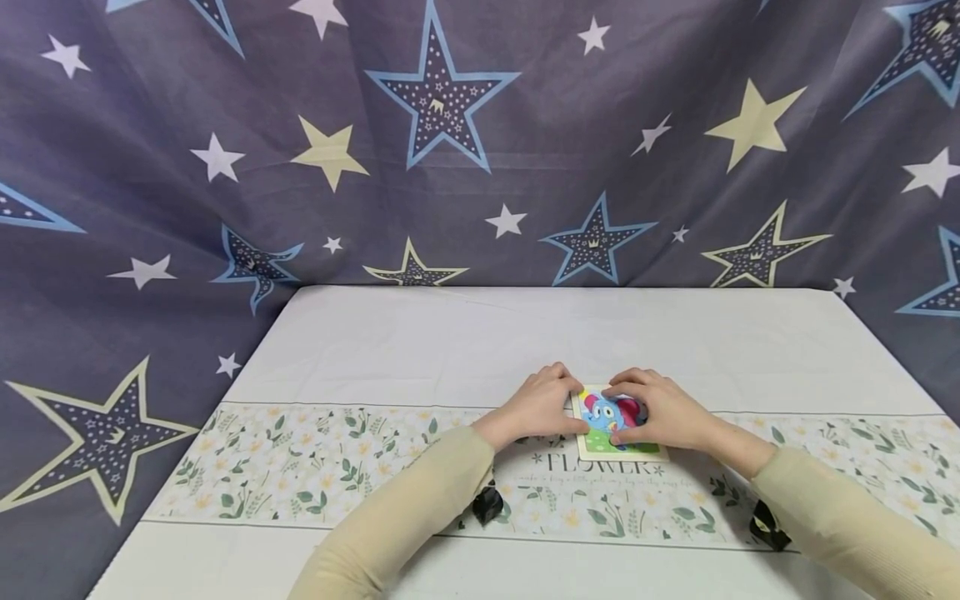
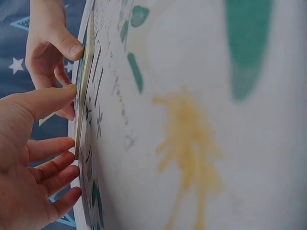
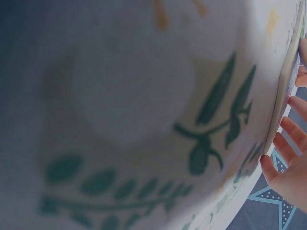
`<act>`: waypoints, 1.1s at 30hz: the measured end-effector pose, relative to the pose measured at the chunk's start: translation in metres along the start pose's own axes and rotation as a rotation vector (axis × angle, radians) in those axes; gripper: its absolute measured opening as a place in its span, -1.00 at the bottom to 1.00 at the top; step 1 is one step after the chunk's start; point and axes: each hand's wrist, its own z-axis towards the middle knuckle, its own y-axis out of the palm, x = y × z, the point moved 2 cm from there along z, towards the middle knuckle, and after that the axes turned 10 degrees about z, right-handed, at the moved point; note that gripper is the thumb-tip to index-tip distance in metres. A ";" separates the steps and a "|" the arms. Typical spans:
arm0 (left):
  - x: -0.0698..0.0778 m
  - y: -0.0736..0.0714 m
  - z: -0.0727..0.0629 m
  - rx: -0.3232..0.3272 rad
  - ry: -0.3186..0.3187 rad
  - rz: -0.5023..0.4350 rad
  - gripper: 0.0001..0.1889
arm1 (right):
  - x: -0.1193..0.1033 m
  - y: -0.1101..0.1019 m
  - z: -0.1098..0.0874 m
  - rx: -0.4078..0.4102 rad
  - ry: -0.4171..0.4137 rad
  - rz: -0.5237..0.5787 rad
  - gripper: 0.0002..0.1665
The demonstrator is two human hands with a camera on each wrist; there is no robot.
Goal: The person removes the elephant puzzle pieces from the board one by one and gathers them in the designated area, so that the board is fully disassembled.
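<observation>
A small rectangular elephant puzzle [image 1: 600,454] lies flat on the table runner, with a blue elephant, pink ears and green ground inside a pale border. My left hand [image 1: 542,407] holds its left side, thumb toward the near corner and index finger toward the far one. Over its middle and right part, my right hand [image 1: 667,412] grips the picture area between thumb and bent fingers. From the left wrist view, the thin board edge [image 2: 85,72] stands beside both hands' fingertips. In the right wrist view the right fingers [image 3: 295,129] touch the board; the thumb is hidden.
A white tablecloth [image 1: 420,342] covers the table, crossed by a floral runner [image 1: 300,467] with printed lettering. Behind hangs a dark curtain [image 1: 450,200] with stars. Black wrist devices [image 1: 487,504] sit under the forearms, close to the cloth.
</observation>
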 end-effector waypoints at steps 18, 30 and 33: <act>0.006 -0.003 0.004 0.019 -0.023 0.046 -0.46 | 0.001 0.000 0.000 -0.011 0.002 0.006 -0.20; 0.007 -0.005 0.008 0.035 -0.055 0.046 -0.54 | 0.000 -0.002 0.002 -0.024 0.008 0.008 -0.18; 0.009 -0.005 0.009 0.050 -0.062 0.054 -0.56 | 0.000 -0.002 0.002 -0.024 0.008 0.012 -0.19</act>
